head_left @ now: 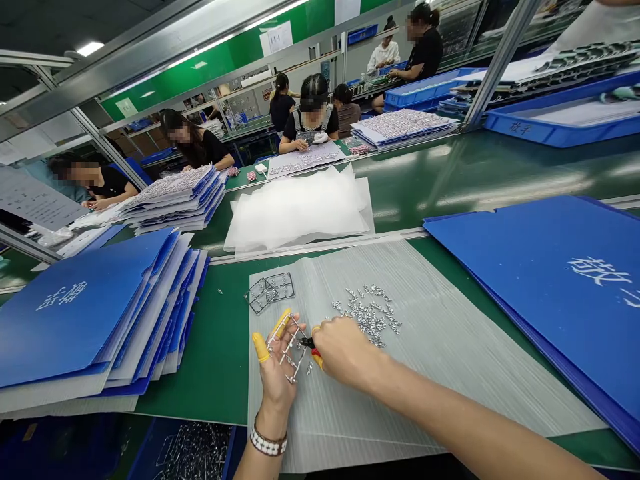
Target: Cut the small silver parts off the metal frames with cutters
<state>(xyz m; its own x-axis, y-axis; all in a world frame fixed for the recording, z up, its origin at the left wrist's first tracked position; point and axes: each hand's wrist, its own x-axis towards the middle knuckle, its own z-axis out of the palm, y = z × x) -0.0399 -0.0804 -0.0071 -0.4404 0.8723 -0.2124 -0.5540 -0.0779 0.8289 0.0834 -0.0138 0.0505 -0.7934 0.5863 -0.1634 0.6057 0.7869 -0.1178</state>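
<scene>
Blue corrugated plastic sheet, right [545, 293]: large white Chinese characters, cut off by the frame edge. Blue corrugated plastic sheet, left [85, 307]: white Chinese characters, inverted in this view. Blue plastic tray, upper right [560, 133]: dark Chinese characters on front wall. Printed sheet, left [35, 200], and wall notice [276, 37]: text too small to read.

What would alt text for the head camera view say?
The left hand holds a metal parts frame and the right hand holds small red-handled cutters to it, over a ribbed plastic sheet beside a pile of silver pieces.
</scene>
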